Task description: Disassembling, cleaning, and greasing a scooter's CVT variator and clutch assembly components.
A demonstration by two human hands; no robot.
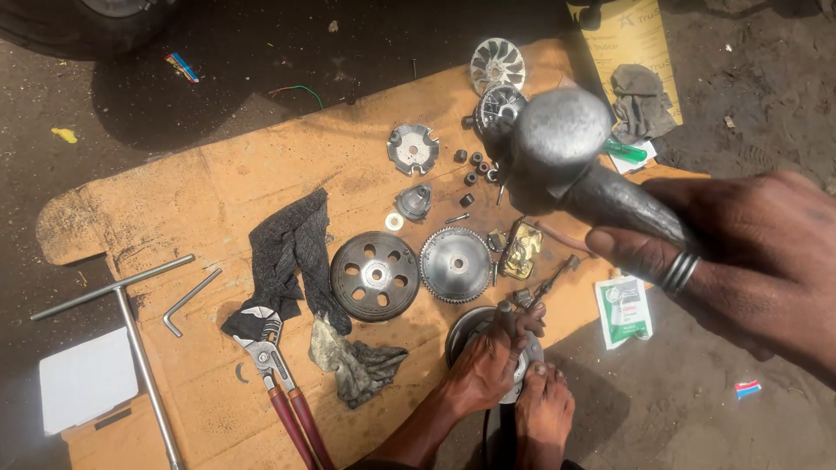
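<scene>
Hammer (575, 157) raised in our right hand (740, 270), fingers clamped on its handle, while our left hand (488, 365) pinches a punch (505, 310) on the pulley (475, 335); most parts already lie stripped on the cardboard (218, 174)

Looks to me like an outdoor roadside repair spot: bare dirt ground (740, 78), a flattened cardboard sheet (218, 183) as workbench, a tyre (78, 22) at top left. I note scooter drive parts, a clutch bell (375, 276), pliers (274, 365), T-wrench (131, 322).
</scene>
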